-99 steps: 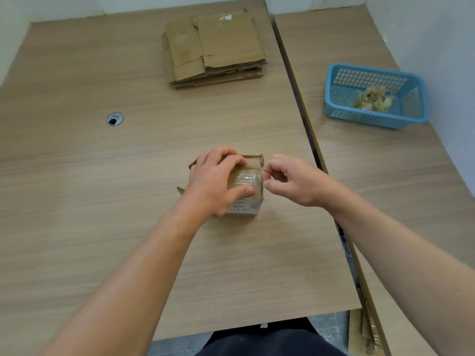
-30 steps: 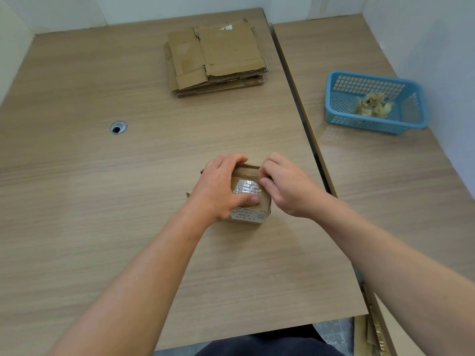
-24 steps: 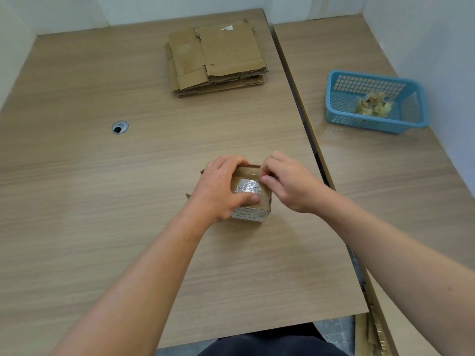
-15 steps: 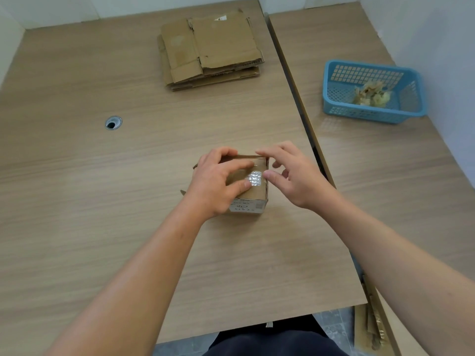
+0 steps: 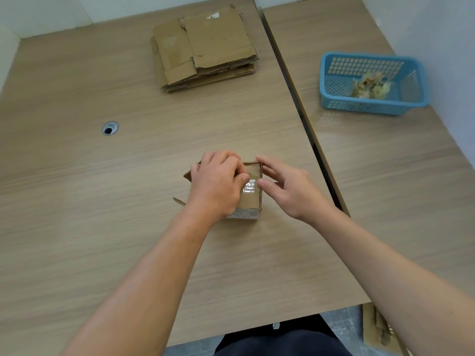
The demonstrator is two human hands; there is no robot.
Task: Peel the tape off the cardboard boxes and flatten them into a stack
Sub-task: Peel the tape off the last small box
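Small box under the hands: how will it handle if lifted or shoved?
Probably light: the left hand covers most of the small box. Squat on the smooth table, it would likely slide, not tip. A loose flap sticks out at its left, so that end seems open and may crush if squeezed.

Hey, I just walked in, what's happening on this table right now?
A person is working on a small cardboard box on the wooden table. Their left hand grips it from above, while the right hand touches its right side, thumb next to a shiny strip of tape not yet peeled off. Flattened boxes lie stacked at the far edge, and a blue basket on the neighbouring table holds crumpled scraps.
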